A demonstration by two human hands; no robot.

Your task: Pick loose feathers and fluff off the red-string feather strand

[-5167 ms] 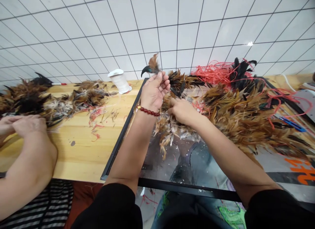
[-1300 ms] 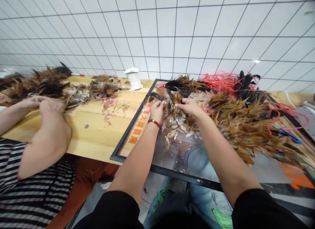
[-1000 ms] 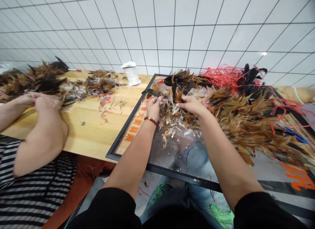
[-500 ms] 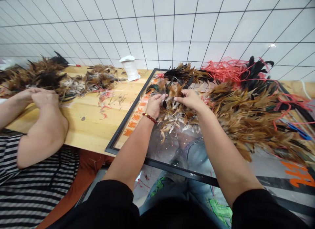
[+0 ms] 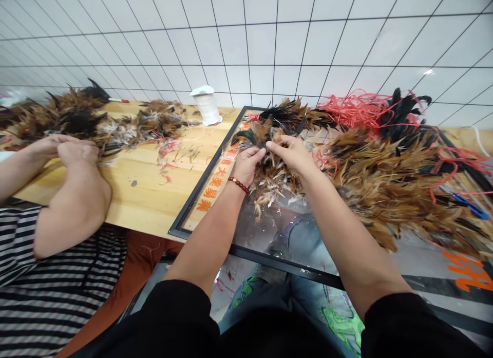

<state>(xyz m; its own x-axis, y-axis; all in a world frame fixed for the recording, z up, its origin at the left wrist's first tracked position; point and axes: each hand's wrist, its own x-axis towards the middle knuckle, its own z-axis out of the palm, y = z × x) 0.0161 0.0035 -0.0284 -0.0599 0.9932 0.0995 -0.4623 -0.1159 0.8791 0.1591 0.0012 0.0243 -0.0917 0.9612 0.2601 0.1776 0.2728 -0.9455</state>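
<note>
My left hand [image 5: 248, 165], with a dark red bead bracelet at the wrist, is pinched closed around brown and dark feathers [image 5: 254, 136]. Close against it, my right hand [image 5: 291, 153] has thumb and forefinger together at the same feathers; what exactly lies between its fingertips is too small to make out. Below both hands, a loose pile of short brown and white feathers [image 5: 275, 186] rests on the black-framed glass panel [image 5: 250, 229]. To the right of my right hand spreads a large heap of long brown feathers [image 5: 400, 183].
Pink plastic strips [image 5: 356, 111] lie in a tangle behind the feathers. A white spool [image 5: 208, 105] stands on the wooden table [image 5: 142, 193]. At left, a co-worker's hands [image 5: 75, 150] are near other feather piles [image 5: 69, 114]. A blue pen [image 5: 472, 206] lies far right.
My right hand has moved left, and its fingertips now meet those of my left hand. The brown feathers between them have shifted slightly. The whole view has drifted a little.
</note>
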